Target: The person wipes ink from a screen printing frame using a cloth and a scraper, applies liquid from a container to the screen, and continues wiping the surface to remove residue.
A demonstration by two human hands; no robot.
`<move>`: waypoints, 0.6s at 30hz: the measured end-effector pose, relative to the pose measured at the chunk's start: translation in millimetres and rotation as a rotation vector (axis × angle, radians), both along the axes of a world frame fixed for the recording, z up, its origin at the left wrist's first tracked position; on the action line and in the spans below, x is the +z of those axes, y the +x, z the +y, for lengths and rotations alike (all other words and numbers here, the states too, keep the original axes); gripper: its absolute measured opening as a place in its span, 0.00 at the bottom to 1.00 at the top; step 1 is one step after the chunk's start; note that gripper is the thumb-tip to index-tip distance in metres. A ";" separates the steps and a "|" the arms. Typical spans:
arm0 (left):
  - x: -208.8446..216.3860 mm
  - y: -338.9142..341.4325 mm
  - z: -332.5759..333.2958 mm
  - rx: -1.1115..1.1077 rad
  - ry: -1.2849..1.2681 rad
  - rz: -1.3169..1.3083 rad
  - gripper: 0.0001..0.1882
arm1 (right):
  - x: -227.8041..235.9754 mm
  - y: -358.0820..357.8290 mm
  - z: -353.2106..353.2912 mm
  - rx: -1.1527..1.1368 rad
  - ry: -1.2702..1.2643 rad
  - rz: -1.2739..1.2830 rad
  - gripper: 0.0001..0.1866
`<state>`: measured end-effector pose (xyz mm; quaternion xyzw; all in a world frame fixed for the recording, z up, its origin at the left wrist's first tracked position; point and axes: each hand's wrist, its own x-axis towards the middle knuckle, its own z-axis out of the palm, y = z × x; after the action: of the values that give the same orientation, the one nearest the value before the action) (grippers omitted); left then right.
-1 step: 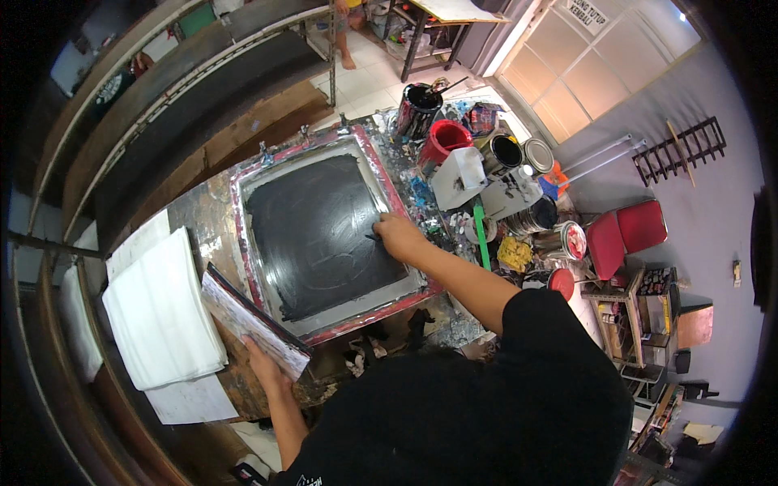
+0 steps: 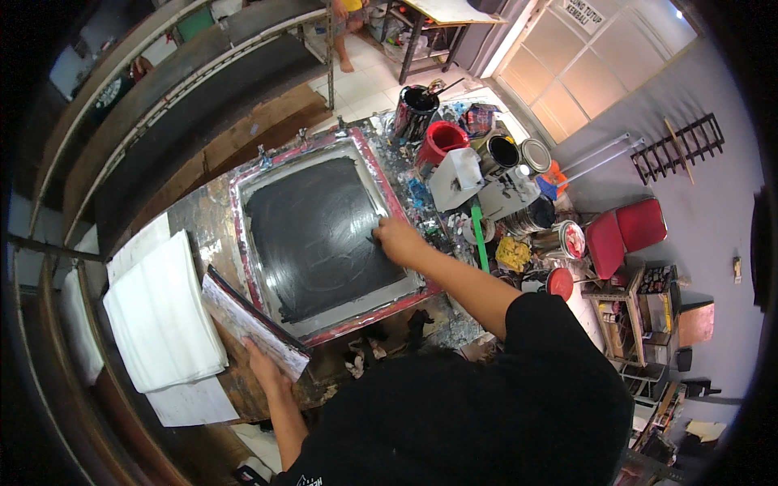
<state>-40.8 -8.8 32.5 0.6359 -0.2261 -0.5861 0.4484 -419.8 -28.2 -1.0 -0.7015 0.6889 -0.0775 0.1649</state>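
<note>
A screen-printing frame point(image 2: 347, 323) with reddish, ink-stained edges lies on the worktable. Black ink point(image 2: 312, 231) covers most of its mesh in a glossy layer with curved streaks. My right hand point(image 2: 399, 241) is closed at the mesh's right side, with a small dark thing at the fingertips that I cannot make out. Down at the near left, my left hand point(image 2: 266, 368) grips a wide squeegee point(image 2: 255, 324). Its body is pale and smeared, its long edge black; it is tilted beside the frame's near left corner.
A stack of white cloth point(image 2: 162, 312) lies left of the frame. Along the right stand an ink-coated can point(image 2: 416, 113), a red tub point(image 2: 442, 144), a white jug point(image 2: 456, 180), a green stick point(image 2: 479, 236) and several tins. Metal racks point(image 2: 203, 89) fill the far left; another person's leg point(image 2: 344, 49) shows beyond.
</note>
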 end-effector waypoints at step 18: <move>-29.4 16.3 -3.8 -0.044 0.006 0.088 0.40 | -0.1 65.5 22.3 0.133 -0.008 -0.007 0.11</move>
<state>-24.4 -12.6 3.1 0.6056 -0.2183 -0.6240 0.4429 -354.3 -5.9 -1.1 -0.7463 0.6398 -0.0716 0.1693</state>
